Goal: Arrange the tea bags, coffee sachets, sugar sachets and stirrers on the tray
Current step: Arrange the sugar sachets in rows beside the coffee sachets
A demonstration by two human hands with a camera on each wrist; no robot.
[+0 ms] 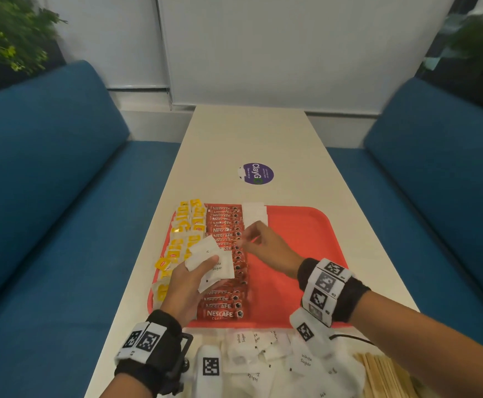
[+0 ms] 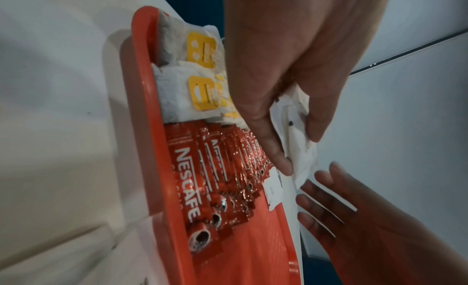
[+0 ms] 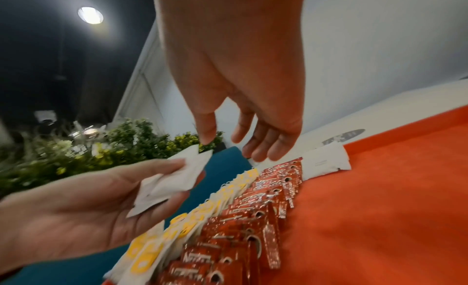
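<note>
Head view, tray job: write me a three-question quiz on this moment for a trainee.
1. True or false: the stirrers already lie on the tray.
2. The left hand holds: A) stirrers, B) sugar sachets, C) nothing.
3. Fill in: on the tray, the column just right of the tea bags holds the ___ sachets.

Key: 1 false, they lie on the table near the person. 2 B. 3 coffee sachets.
</note>
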